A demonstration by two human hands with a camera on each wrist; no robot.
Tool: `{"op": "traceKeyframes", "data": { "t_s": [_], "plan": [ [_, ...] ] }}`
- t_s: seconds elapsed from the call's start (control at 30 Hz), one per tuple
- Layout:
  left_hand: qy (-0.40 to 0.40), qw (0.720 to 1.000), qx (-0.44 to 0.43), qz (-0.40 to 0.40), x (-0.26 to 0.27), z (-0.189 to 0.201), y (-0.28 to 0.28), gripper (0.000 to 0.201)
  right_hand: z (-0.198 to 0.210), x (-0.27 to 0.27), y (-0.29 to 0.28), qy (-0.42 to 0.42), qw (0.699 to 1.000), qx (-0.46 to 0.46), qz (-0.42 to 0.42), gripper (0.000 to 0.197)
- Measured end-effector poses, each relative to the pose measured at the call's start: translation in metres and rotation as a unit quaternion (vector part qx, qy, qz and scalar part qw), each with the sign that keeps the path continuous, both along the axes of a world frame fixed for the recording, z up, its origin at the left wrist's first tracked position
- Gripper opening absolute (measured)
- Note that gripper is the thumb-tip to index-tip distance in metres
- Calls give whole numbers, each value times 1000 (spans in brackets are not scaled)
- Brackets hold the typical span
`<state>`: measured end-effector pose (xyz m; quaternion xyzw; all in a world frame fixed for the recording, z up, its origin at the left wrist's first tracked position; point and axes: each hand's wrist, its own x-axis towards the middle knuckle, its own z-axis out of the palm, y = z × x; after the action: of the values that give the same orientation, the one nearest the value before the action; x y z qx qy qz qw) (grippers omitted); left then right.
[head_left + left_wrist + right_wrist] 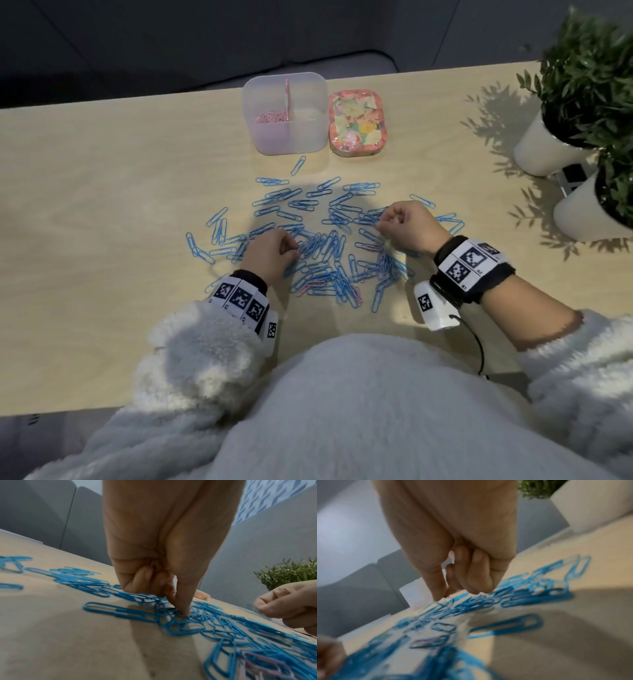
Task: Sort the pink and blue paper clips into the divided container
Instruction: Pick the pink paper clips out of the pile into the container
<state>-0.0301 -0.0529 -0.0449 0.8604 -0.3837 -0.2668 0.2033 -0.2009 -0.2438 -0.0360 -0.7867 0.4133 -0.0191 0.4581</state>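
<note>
Many blue paper clips [308, 219] lie scattered mid-table, with a few pink clips [315, 283] mixed in near me. The translucent divided container [284, 77] stands at the far edge; its left half holds pink clips [272, 117]. My left hand [295, 251] is down in the pile, fingers curled, thumb and forefinger [180, 612] meeting on a clip whose colour I cannot make out. My right hand [379, 224] is curled over the right of the pile. Its thumb and forefinger [443, 597] pinch what looks like a blue clip, though the view is blurred.
A floral tin [356, 123] sits right of the container. Two white pots [544, 147] [582, 212] with green plants [589, 61] crowd the right side. The table's left half is bare wood [102, 205]. A grey sofa lies beyond the far edge.
</note>
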Motion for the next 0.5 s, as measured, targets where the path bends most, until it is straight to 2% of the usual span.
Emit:
{"op": "traceKeyframes", "data": {
  "t_s": [0.1, 0.2, 0.27, 0.37, 0.43, 0.5],
  "plan": [
    [12, 1000, 6, 3, 2, -1, 0, 10, 2, -2, 5, 57, 990, -113, 62, 3],
    [27, 999, 9, 15, 3, 1, 1, 12, 2, 1, 22, 87, 976, -143, 137, 8],
    [48, 998, -3, 39, 4, 3, 1, 12, -1, 2, 28, 115, 969, -153, 155, 11],
    [78, 994, -33, 69, 10, 10, 1, 10, -3, 2, 26, 111, 972, -140, 152, 4],
    [97, 991, -50, 70, 17, 16, -2, 7, -2, 2, 21, 71, 984, -99, 133, 4],
    [100, 991, -58, 63, 29, 25, -10, 16, 1, 3, 14, 25, 994, -45, 95, 7]
  ]
}}
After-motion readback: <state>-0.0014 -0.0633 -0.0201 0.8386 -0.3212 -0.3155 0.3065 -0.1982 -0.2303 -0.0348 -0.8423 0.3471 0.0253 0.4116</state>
